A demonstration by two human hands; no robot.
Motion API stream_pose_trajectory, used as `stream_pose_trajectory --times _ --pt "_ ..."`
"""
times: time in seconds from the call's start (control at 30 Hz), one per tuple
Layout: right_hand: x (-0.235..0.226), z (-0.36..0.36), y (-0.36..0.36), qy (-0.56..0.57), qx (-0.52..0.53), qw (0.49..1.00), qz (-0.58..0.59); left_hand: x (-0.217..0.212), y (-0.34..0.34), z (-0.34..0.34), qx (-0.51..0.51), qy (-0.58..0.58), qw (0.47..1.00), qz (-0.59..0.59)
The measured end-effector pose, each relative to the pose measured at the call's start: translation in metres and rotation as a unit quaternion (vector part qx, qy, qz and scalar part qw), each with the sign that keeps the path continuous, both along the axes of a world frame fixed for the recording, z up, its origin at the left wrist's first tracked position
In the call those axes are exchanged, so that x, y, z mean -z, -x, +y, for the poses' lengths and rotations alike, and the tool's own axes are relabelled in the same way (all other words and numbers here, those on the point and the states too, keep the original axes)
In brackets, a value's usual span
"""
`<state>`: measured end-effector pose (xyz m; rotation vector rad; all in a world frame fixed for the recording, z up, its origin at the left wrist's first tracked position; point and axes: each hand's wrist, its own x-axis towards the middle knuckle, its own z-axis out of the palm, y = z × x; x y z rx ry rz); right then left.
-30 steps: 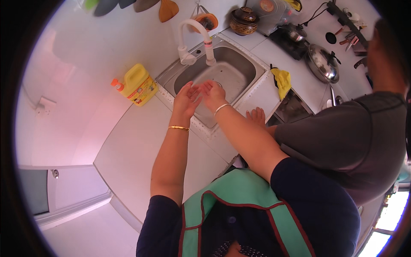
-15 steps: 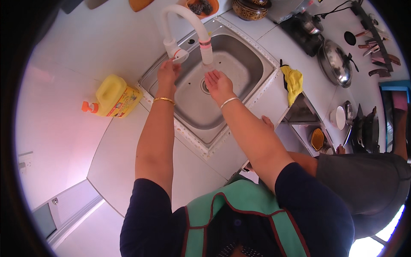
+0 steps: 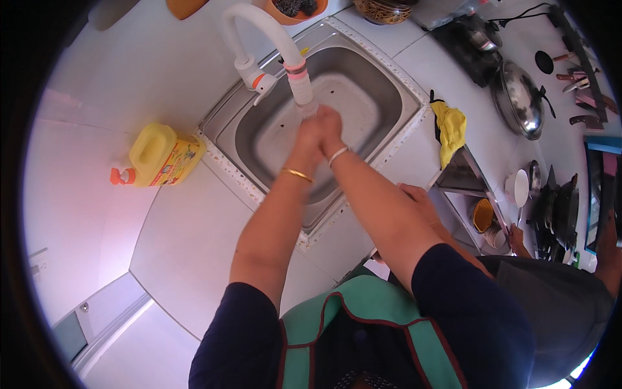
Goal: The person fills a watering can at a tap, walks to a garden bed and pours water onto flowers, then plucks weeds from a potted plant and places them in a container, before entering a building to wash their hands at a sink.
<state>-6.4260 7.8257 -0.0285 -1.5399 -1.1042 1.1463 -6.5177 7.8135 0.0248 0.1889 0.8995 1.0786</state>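
Over the steel sink (image 3: 400, 120), my two hands meet just below the spout of a white faucet (image 3: 300, 84). My left hand (image 3: 309, 138), above a gold bangle, presses against my right hand (image 3: 330, 123), which has a pale bangle at its wrist. Both are smeared by motion, and their fingers are mostly hidden between them. No object shows in either one. The faucet's white lever (image 3: 264, 86), with an orange-red mark, stands left of the spout, apart from my hands.
A yellow jug-shaped bottle (image 3: 162, 159) with an orange pump stands left of the sink. A yellow cloth (image 3: 451, 133) hangs at the counter edge on the right. Close by my right forearm is another person's hand (image 3: 420, 200). Farther right are a lidded wok (image 3: 518, 100) and several knives.
My left hand has left the faucet lever and moved right to meet my right hand under the spout. The lever now points lower. The other person's arm has shifted.
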Motion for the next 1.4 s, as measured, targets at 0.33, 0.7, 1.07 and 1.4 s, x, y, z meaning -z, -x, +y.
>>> stream_pose_trajectory --times 0.33,0.7,1.07,1.4 --pt "-0.113 -0.035 0.056 0.109 0.043 0.967 0.226 -0.009 -0.005 0.006 0.083 -0.16 0.983 -0.042" --pt "-0.026 0.011 -0.023 0.066 -0.07 0.948 0.303 -0.026 -0.029 -0.017 0.029 -0.043 0.998 0.042" --pt "-0.067 -0.006 0.027 0.129 0.046 0.893 0.429 -0.002 -0.007 -0.009 -0.005 -0.17 0.914 0.368" --pt "-0.039 -0.001 0.004 0.119 -0.112 0.82 0.548 -0.03 -0.037 0.006 -0.282 0.016 0.938 -0.201"
